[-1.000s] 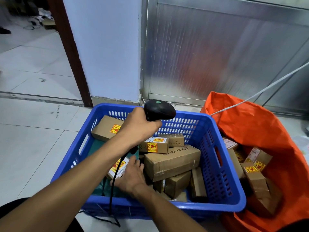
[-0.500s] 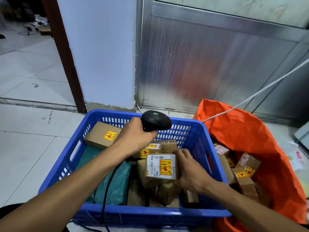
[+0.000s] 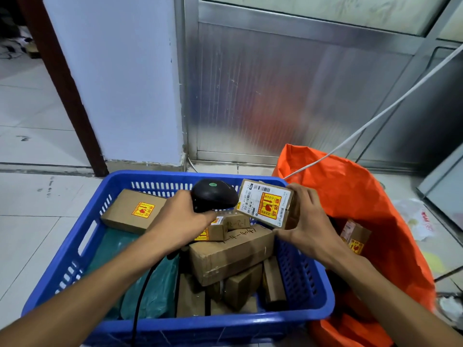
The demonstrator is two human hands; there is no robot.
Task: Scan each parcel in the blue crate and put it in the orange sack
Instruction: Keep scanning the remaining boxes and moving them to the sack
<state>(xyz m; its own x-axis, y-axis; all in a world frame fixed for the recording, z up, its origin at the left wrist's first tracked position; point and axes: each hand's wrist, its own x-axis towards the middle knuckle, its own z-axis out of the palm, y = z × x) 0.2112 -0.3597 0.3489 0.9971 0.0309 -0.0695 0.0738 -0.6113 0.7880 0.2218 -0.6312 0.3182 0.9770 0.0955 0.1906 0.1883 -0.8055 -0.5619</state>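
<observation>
My left hand [image 3: 179, 221] grips a black corded barcode scanner [image 3: 215, 195] above the blue crate [image 3: 62, 266]. Its head points right at a small cardboard parcel [image 3: 265, 202] with a white label and a yellow-red sticker. My right hand [image 3: 304, 225] holds that parcel by its right side and bottom, over the crate's right rear corner. Several brown boxes [image 3: 230, 254] and a green poly mailer [image 3: 150, 291] lie in the crate. The orange sack [image 3: 350, 191] stands open just right of the crate, with a stickered parcel [image 3: 354, 236] visible inside.
A white pillar [image 3: 120, 83] and a metal door panel [image 3: 288, 96] stand close behind the crate. A white cord [image 3: 375, 118] runs from the sack's rim up to the right. Crumpled plastic [image 3: 416, 219] lies on the tiled floor right of the sack.
My right hand took a labelled parcel out of the crate, lifted it and carried it right to the scanner's head. My left hand kept the scanner roughly in place.
</observation>
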